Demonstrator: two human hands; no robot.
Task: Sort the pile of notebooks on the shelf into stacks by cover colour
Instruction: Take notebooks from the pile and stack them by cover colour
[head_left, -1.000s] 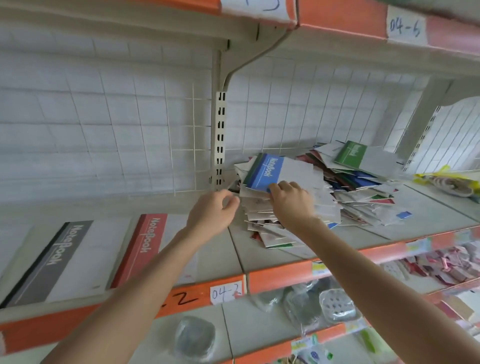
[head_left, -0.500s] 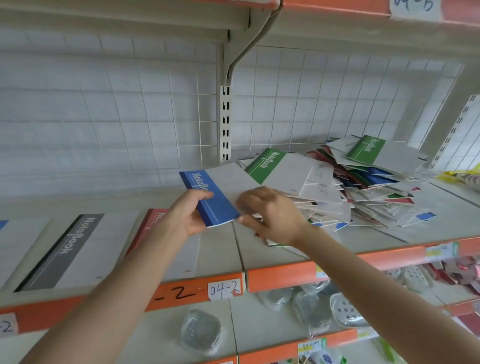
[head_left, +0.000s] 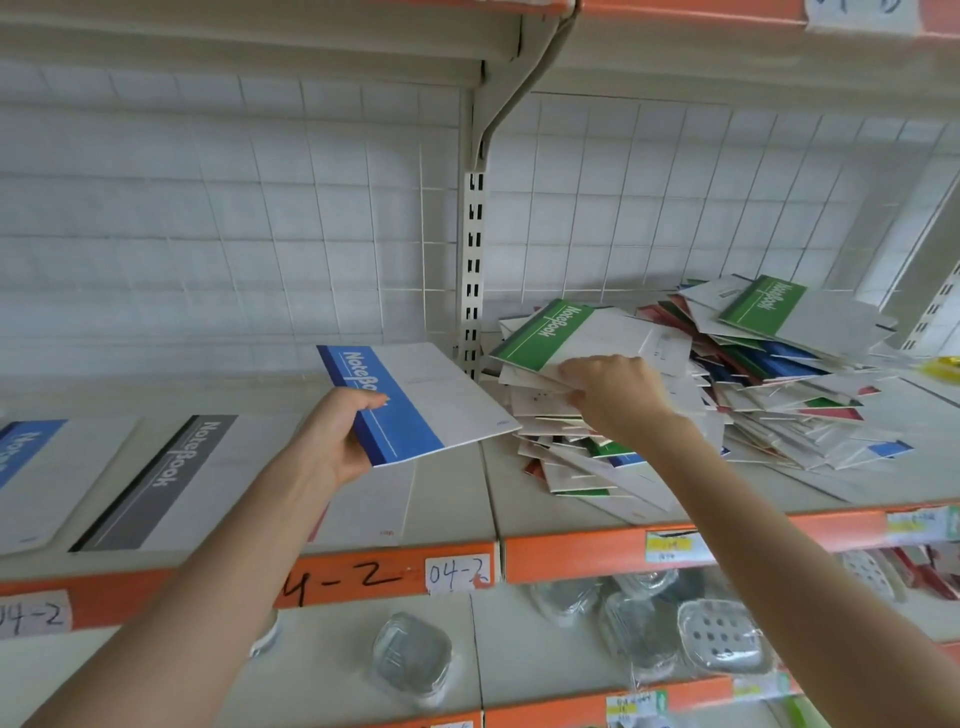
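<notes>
Both bare forearms reach up and forward. The left hand (head_left: 337, 436) grips a blue-banded white paper notebook (head_left: 431, 400) by its spine, thumb on top. To its right, the right hand (head_left: 618, 397) pinches the edge of a green-banded white paper notebook (head_left: 566, 332).

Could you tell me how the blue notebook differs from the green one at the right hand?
The blue notebook has a blue band, the green notebook a green one. The left hand holds the blue notebook aloft; the green notebook lies on the pile. Both read NoteBook.
</notes>
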